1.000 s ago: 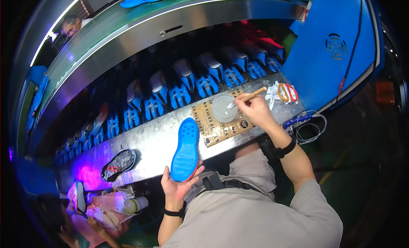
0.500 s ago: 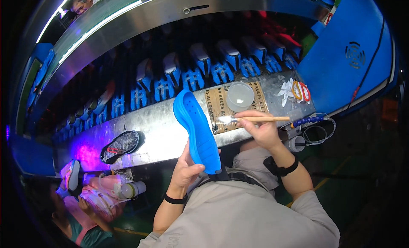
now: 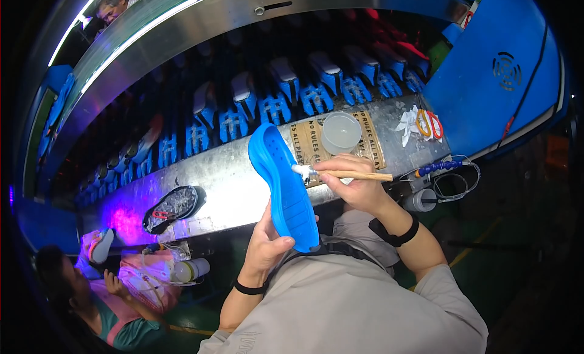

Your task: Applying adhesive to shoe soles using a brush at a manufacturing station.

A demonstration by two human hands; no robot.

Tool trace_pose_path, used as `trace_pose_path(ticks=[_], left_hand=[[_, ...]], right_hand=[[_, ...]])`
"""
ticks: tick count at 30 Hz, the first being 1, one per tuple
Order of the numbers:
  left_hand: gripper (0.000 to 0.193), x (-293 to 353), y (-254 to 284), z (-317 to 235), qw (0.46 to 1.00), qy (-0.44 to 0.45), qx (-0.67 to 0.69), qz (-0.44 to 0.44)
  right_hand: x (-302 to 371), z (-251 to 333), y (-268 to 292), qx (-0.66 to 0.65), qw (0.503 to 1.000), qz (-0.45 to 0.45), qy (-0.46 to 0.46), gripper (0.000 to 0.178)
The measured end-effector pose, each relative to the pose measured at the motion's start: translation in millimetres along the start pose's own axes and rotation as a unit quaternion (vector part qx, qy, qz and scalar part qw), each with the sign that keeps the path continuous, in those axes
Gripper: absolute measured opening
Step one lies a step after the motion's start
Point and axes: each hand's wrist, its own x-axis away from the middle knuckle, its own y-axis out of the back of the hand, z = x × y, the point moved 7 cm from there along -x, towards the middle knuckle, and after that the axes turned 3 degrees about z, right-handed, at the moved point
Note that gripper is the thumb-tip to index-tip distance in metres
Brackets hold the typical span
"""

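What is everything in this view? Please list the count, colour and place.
Shoe sole: one, blue, centre
Brush: one, tan and white, beside sole
Tub: one, translucent, on cardboard
Cardboard: one, brown, on bench
Workbench: one, grey, across middle
Fixtures: many, blue, behind bench
Handle loops: two, yellow, red, bench right
Paper: count unclear, white, beside loops
Tray: one, black, bench left
Machine housing: one, blue, right
Container: one, pale, lower left
Shoe: one, multicoloured, lower left
Co-workers: two, green and white tops, lower and upper left
Left hand: one, bare, holding sole
Right hand: one, bare, holding brush
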Motion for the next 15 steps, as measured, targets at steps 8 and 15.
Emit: trace_pose_path(ticks=[8,15], left_hand=[[0.105,2,8,-6,1.000,-0.008,-0.017,-0.021],[0.104,5,20,-18,0.996,-0.056,-0.062,-0.040]], right_hand=[[16,7,-9,-0.009,0.999,0.047,-0.013,0.009],[25,17,-14,-0.063,0.996,0.065,-0.016,0.009]])
